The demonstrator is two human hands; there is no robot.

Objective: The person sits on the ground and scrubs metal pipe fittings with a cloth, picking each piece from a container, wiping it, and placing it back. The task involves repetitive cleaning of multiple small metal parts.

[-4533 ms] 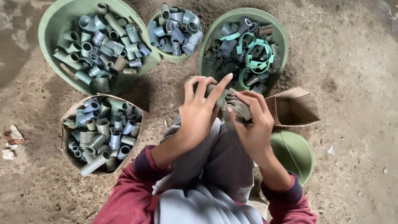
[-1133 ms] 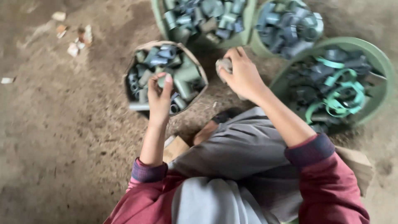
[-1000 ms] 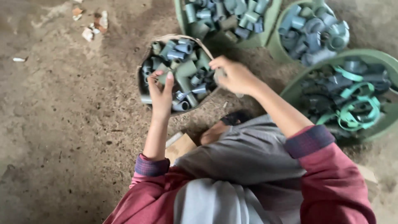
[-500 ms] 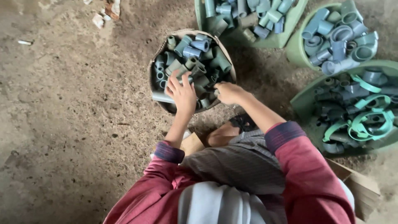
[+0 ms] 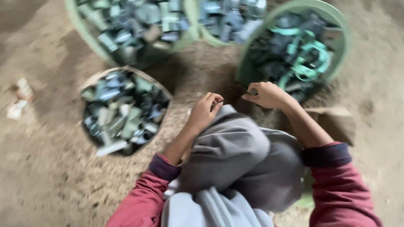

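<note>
The picture is blurred by motion. My left hand (image 5: 206, 110) hovers over my raised grey-trousered knee (image 5: 240, 143), fingers curled; whether anything is inside them is unclear. My right hand (image 5: 266, 95) is closed just in front of the knee, pinching a small grey fitting (image 5: 252, 91) at its fingertips. It is at the near rim of a green basin (image 5: 341, 46) holding dark fittings and green rings. A round brown basket (image 5: 165, 89) full of grey pipe fittings stands on the ground to the left of my left hand.
Two more green basins of grey fittings stand at the top, one on the left (image 5: 84, 33) and one in the middle (image 5: 210, 40). A cardboard box (image 5: 334, 122) lies by my right forearm. Paper scraps (image 5: 19, 103) lie on the dirt floor at the far left.
Both hands have come back from the brown basket to above my knee. The view has swung right, so the basket now sits further left.
</note>
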